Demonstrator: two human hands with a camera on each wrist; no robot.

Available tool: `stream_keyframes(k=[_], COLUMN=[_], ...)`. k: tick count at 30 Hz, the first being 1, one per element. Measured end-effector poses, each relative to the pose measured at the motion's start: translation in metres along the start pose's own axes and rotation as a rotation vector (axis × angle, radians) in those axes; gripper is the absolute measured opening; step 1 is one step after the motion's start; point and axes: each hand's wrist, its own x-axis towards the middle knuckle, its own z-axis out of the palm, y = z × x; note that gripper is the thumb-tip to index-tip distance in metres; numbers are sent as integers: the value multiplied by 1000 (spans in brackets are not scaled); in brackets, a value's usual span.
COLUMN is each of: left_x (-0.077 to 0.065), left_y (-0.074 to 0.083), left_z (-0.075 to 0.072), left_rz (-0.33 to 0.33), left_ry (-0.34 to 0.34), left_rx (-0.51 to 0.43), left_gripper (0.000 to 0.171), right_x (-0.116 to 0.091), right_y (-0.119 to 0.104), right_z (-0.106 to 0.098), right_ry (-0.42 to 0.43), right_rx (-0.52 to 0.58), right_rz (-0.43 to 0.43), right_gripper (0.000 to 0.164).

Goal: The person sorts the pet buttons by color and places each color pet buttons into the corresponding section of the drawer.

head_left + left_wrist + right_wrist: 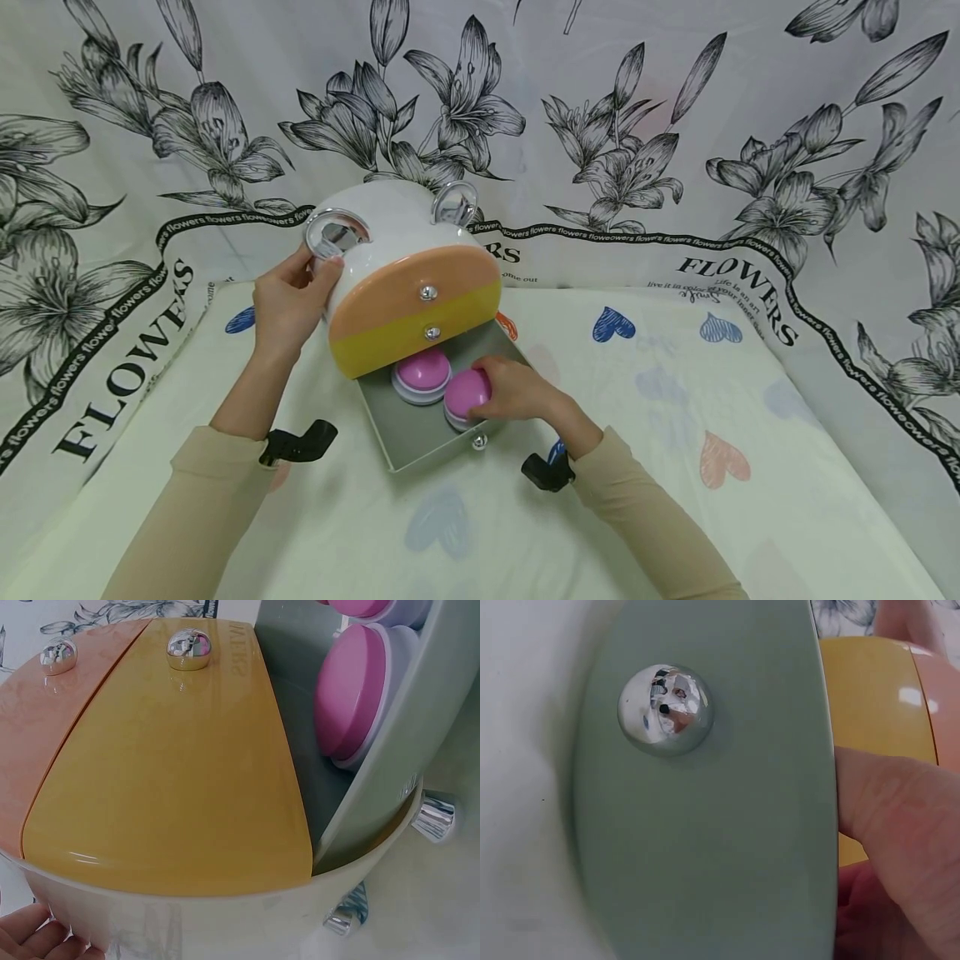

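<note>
A rounded white drawer box (390,212) stands tilted on the bed-like surface, with an orange drawer front (390,304) above a yellow drawer front (172,765). My left hand (288,304) grips its left side near a chrome-rimmed ear (336,234), thumb in front. The bottom green drawer (412,454) is pulled out. Inside it sit two round containers with pink lids and white bases. My right hand (517,389) reaches over the drawer edge and holds the nearer pink-lidded container (467,393); the other pink-lidded container (422,369) sits beside it. Some right fingers are hidden.
Heart-printed cloth (622,500) covers the surface. Behind hangs a white flower-printed sheet (525,192). The drawer's round chrome knob (666,709) sticks out in front, and small chrome feet (435,817) show beneath the box. Black wrist mounts (300,442) sit near both cuffs.
</note>
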Motion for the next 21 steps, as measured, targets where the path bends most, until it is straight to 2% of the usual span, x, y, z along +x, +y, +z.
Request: stream_keyframes(k=[6,10,14,18,21], left_x=[0,0,0,0,0], left_y=[1,1,1,1,1], left_z=[0,0,0,0,0], left_rz=[-8,-3,-1,4,7], left_ry=[0,1,0,2,2], left_rx=[18,21,15,10,9], left_gripper=[62,61,61,60,60], right_x=[0,-1,-2,-5,-9], right_y=[0,0,1,2,2], right_z=[-1,0,1,1,0], right_ry=[-2,7,59,140,207], right_rx=[7,17,18,20,61], right_rz=[-11,1,-1,-40,-74], right_gripper=[52,56,59,55,50])
